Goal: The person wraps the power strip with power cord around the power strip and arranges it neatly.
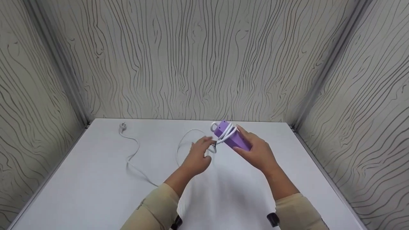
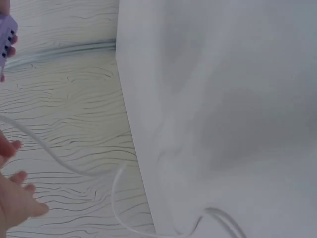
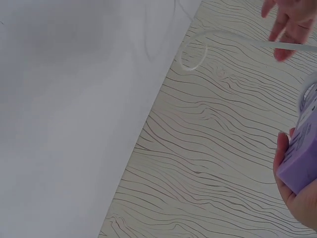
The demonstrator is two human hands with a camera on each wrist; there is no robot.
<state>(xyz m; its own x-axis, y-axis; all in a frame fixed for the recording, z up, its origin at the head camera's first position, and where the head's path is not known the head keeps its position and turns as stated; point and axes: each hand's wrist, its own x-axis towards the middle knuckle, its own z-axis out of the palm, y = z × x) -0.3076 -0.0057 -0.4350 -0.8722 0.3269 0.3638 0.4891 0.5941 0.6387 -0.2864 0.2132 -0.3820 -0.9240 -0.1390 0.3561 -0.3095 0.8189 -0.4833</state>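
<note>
My right hand (image 1: 259,154) grips a purple power strip (image 1: 240,142) above the table, tilted, with several turns of its white cord (image 1: 227,131) wound around the far end. Dark openings show along one side of the strip (image 2: 6,37) in the left wrist view. Just left of it is my left hand (image 1: 197,158), fingers loosely extended beside the cord. In the right wrist view, a stretch of cord (image 3: 237,37) crosses in front of the left hand's fingers (image 3: 292,32). A loose loop of cord hangs between the hands and the tabletop.
The white plug (image 1: 122,127) lies at the table's back left, its cord (image 1: 138,145) winding forward beneath the left arm. The white tabletop (image 1: 86,179) meets a back wall (image 1: 185,64) with wood-grain lines, and similar walls stand on both sides.
</note>
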